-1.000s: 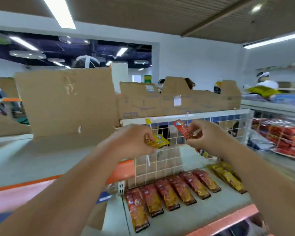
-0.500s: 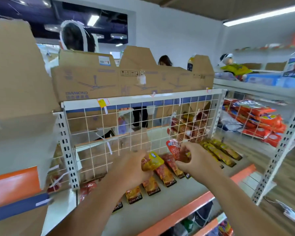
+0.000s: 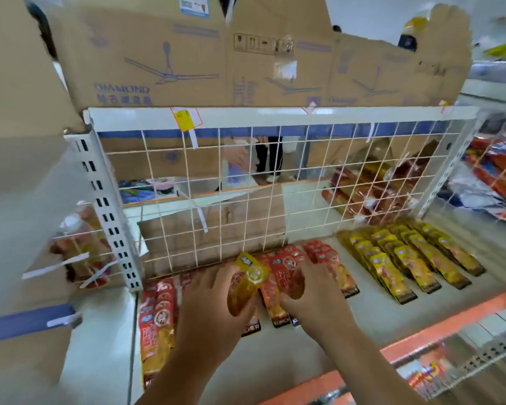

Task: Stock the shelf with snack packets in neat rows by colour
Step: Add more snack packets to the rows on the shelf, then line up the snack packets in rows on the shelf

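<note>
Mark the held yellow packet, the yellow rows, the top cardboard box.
yellow packet (image 3: 247, 283), head view, its clear middle
yellow rows (image 3: 406, 258), head view, a middle packet
cardboard box (image 3: 187, 54), head view, its front face

Middle red packets (image 3: 270, 299) lie partly hidden under both hands (image 3: 214, 305) (image 3: 310, 299).

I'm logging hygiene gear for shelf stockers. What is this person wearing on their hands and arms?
Nothing that shows. The left hand and right hand are gloveless. No sleeve reaches into the picture on either side, and no watch, ring or wristband is visible.
</note>
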`<state>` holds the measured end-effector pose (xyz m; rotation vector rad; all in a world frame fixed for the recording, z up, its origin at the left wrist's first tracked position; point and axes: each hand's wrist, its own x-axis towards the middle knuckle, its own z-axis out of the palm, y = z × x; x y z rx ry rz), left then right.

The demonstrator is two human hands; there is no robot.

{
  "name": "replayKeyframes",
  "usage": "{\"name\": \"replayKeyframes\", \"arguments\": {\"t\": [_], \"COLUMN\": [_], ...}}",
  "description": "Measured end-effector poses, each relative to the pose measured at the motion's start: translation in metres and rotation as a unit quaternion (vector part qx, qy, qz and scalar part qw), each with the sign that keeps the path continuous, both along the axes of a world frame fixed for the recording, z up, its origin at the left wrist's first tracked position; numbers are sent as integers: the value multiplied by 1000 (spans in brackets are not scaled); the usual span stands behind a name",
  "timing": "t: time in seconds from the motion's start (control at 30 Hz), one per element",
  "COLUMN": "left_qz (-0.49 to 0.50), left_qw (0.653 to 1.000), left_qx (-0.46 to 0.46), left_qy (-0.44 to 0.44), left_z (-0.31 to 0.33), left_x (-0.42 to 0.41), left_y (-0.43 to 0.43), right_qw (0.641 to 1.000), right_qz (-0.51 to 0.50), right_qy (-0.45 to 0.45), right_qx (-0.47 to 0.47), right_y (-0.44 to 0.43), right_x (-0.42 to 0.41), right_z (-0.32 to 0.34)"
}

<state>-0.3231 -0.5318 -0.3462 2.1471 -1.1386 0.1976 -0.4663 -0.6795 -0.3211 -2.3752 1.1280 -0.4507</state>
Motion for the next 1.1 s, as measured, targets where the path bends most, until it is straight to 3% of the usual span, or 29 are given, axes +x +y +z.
{"name": "replayKeyframes", "arguments": {"t": [0.5,0.77,1.1], "left_qz": [274,285,256], "left_qw": [960,957,963], "left_qx": [41,44,-4], "left_qy": [40,17,86], "left_z": [-74,-81,-85], "left_x": [-36,-26,-20], "left_y": [89,111,118], "right_qw": [969,971,984], "right_qz": [244,231,154], "right_qy": [27,58,91], "right_qx": [15,22,-14], "right_y": [36,61,91], "right_x": [76,94,108], "right_z": [-55,-64,-57]}}
